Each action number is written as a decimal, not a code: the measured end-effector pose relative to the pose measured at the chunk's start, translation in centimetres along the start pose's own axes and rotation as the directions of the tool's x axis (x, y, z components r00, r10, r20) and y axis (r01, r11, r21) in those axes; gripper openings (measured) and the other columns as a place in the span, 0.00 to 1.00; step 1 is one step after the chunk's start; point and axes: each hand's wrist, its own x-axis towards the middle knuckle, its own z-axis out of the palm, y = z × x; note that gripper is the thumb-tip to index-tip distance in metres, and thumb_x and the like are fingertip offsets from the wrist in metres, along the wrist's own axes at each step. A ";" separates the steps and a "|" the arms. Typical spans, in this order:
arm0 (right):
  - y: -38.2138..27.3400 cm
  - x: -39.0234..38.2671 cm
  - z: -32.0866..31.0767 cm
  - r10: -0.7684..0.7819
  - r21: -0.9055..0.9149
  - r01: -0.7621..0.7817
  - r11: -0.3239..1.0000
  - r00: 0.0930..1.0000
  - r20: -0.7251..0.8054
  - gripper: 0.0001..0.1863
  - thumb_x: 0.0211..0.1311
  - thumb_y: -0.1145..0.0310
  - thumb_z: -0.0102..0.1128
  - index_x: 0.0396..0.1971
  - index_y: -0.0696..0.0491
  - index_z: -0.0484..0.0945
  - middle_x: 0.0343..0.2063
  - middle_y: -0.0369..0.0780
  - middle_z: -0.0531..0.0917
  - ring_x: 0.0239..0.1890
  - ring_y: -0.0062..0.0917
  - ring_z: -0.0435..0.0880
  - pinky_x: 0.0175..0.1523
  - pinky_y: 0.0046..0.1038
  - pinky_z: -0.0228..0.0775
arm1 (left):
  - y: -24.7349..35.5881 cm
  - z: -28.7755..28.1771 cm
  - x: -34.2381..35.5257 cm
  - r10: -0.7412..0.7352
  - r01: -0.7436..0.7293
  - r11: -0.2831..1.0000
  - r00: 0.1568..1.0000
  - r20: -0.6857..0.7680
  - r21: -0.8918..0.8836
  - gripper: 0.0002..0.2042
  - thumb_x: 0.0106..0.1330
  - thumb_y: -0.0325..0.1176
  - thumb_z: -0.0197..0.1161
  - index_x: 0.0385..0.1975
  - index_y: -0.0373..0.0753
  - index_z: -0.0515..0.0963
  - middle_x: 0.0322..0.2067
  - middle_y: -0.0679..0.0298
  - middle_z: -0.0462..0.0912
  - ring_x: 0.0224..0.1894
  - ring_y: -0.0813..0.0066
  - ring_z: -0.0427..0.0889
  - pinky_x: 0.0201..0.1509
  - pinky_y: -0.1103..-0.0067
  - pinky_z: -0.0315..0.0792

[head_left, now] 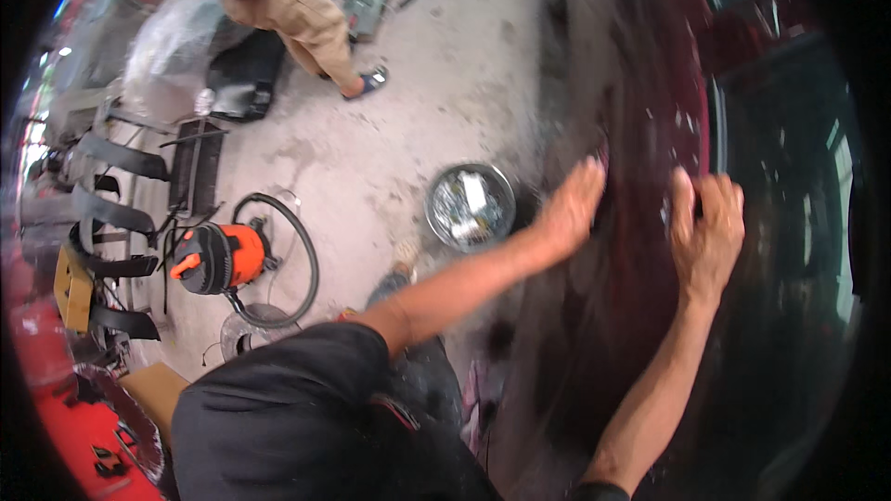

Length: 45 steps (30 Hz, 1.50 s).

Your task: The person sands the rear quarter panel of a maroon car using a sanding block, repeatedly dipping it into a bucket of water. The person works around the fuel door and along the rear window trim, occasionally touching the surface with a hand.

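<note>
Dk red car panel [640, 260] is glossy metal w/ matt patches, orange/blk vac [243, 252] plastic, flr [464, 65] matt concrete.

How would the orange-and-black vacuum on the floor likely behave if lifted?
The vacuum would probably feel bulky, given its rounded body. Its hose likely flexes and trails, since it already curves in a wide loop.

I stand in car-repair workshop: dark red car [631, 315] close at my right, orange-and-black drum vacuum [223, 256] with hose on stained grey floor [325, 148], round bucket [509, 189] near my feet, loose curved dark panels [116, 211] at left.
</note>
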 end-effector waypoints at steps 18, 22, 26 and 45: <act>0.9 -0.6 0.4 0.053 -0.023 -0.054 0.998 0.998 -0.021 0.16 0.63 0.60 0.70 0.22 0.55 0.80 0.22 0.37 0.80 0.28 0.30 0.78 0.36 0.33 0.74 | -0.4 -0.4 3.7 -0.098 0.094 0.995 0.990 0.106 0.035 0.26 0.59 0.16 0.53 0.60 0.20 0.68 0.59 0.32 0.73 0.61 0.39 0.75 0.65 0.59 0.74; 1.0 -0.5 0.4 0.044 -0.040 -0.045 0.998 0.999 -0.020 0.16 0.63 0.58 0.70 0.23 0.54 0.82 0.22 0.36 0.81 0.29 0.29 0.80 0.36 0.32 0.76 | -0.6 -3.0 7.4 -0.261 0.308 0.941 0.924 0.281 -0.140 0.28 0.56 0.13 0.52 0.61 0.24 0.70 0.62 0.34 0.71 0.65 0.42 0.72 0.68 0.60 0.70; 1.0 -0.5 0.3 0.057 -0.047 -0.057 0.997 0.998 0.002 0.16 0.63 0.57 0.70 0.24 0.54 0.84 0.23 0.36 0.83 0.30 0.28 0.81 0.37 0.32 0.78 | -1.8 -0.9 4.1 -0.153 0.180 0.966 0.977 0.150 -0.187 0.30 0.54 0.12 0.49 0.62 0.26 0.70 0.62 0.34 0.69 0.65 0.42 0.71 0.71 0.62 0.68; 1.5 -0.3 0.5 0.015 -0.093 -0.012 0.996 0.999 0.029 0.17 0.65 0.52 0.68 0.27 0.52 0.86 0.25 0.35 0.85 0.31 0.26 0.84 0.37 0.31 0.80 | -0.4 -0.5 3.5 -0.079 0.073 0.995 0.993 0.091 0.072 0.29 0.59 0.15 0.52 0.65 0.21 0.65 0.64 0.34 0.69 0.68 0.41 0.69 0.73 0.63 0.66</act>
